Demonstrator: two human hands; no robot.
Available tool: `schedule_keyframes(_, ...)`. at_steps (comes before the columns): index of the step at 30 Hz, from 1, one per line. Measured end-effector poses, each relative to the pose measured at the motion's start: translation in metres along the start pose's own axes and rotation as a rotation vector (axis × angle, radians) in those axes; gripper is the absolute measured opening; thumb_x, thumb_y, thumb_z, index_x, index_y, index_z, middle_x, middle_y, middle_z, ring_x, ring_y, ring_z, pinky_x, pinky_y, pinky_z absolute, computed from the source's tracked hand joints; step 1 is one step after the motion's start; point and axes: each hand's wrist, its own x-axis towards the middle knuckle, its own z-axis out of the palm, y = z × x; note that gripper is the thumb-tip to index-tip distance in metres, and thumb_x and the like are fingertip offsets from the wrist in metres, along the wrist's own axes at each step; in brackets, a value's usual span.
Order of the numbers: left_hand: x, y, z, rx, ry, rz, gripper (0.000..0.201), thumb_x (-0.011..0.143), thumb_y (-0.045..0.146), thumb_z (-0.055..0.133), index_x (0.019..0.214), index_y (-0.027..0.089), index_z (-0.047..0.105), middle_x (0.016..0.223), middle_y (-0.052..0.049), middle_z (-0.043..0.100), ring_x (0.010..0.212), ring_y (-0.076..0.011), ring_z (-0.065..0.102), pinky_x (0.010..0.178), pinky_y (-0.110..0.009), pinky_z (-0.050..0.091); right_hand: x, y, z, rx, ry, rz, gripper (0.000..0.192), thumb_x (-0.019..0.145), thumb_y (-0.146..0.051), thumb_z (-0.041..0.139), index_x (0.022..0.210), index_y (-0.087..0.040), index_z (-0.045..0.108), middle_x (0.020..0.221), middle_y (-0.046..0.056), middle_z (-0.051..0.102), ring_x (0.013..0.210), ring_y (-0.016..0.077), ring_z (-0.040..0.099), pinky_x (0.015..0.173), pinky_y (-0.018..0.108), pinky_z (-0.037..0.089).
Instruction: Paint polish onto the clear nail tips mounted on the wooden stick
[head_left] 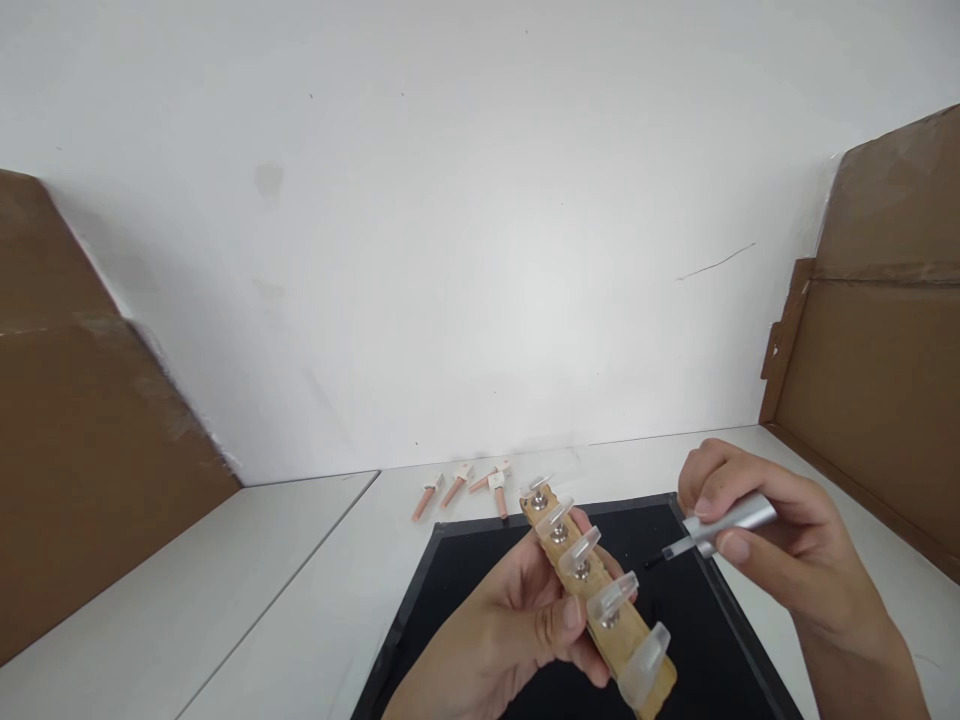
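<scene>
Nearest, my left hand [517, 610] gripped the nail strip [600, 590]; my right hand [757, 540] pinched a brush [712, 535], poised short of a tip [615, 592], needing a steady stroke.

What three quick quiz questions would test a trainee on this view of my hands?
1. True or false: the left hand holds the wooden strip with clear nail tips.
2. What does the right hand grip? A) silver brush handle B) scissors
3. Fill in: the pink-capped small sticks lie on the white table beyond the ____ mat.

Key: 1 true; 2 A; 3 black.
</scene>
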Motion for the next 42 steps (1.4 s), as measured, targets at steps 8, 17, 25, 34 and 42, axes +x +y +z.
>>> schedule_keyframes(8,0.0010,-0.0008,0.0002,0.043,0.010,0.005,0.031,0.070,0.024,0.078,0.094,0.019,0.059,0.086,-0.001,0.066,0.074,-0.0129,0.066,0.053,-0.017,0.051,0.0008,-0.0041,0.0056,0.020,-0.036,0.003,0.010,0.089,-0.035,0.061,0.088,-0.027,0.067,0.069,0.001,0.056,0.061,0.0171,0.053,0.054,0.029,0.043)
schedule_keyframes(17,-0.0013,-0.0019,-0.0016,0.080,-0.021,0.040,0.024,0.075,0.021,0.074,0.095,0.021,0.060,0.089,-0.001,0.069,0.075,-0.0110,0.067,0.058,-0.018,0.053,-0.0019,0.0010,0.0002,-0.011,0.012,0.015,0.010,0.089,-0.034,0.061,0.085,-0.026,0.065,0.069,0.001,0.055,0.063,0.0177,0.051,0.055,0.029,0.041)
schedule_keyframes(25,-0.0016,-0.0014,-0.0015,-0.009,-0.001,0.030,0.027,0.075,0.015,0.073,0.099,0.021,0.062,0.088,0.000,0.073,0.076,-0.0105,0.070,0.060,-0.017,0.055,-0.0006,0.0014,0.0019,0.027,-0.016,-0.037,0.009,0.088,-0.035,0.061,0.088,-0.027,0.066,0.068,0.001,0.054,0.061,0.0181,0.051,0.053,0.030,0.041)
schedule_keyframes(34,0.0039,0.0003,0.0028,-0.117,0.029,-0.022,0.026,0.067,0.015,0.080,0.089,0.017,0.067,0.079,-0.003,0.077,0.066,-0.0112,0.072,0.052,-0.015,0.057,0.0020,0.0007,0.0043,-0.008,-0.059,-0.084,0.008,0.091,-0.033,0.059,0.093,-0.027,0.065,0.072,0.001,0.054,0.062,0.0162,0.050,0.052,0.028,0.041)
schedule_keyframes(42,0.0031,0.0013,0.0006,-0.124,0.006,-0.016,0.023,0.068,0.014,0.079,0.089,0.018,0.069,0.081,-0.003,0.078,0.069,-0.0127,0.073,0.052,-0.015,0.058,0.0011,0.0000,0.0030,-0.012,-0.044,-0.084,0.008,0.091,-0.032,0.059,0.092,-0.028,0.065,0.072,0.000,0.053,0.062,0.0155,0.050,0.053,0.027,0.042)
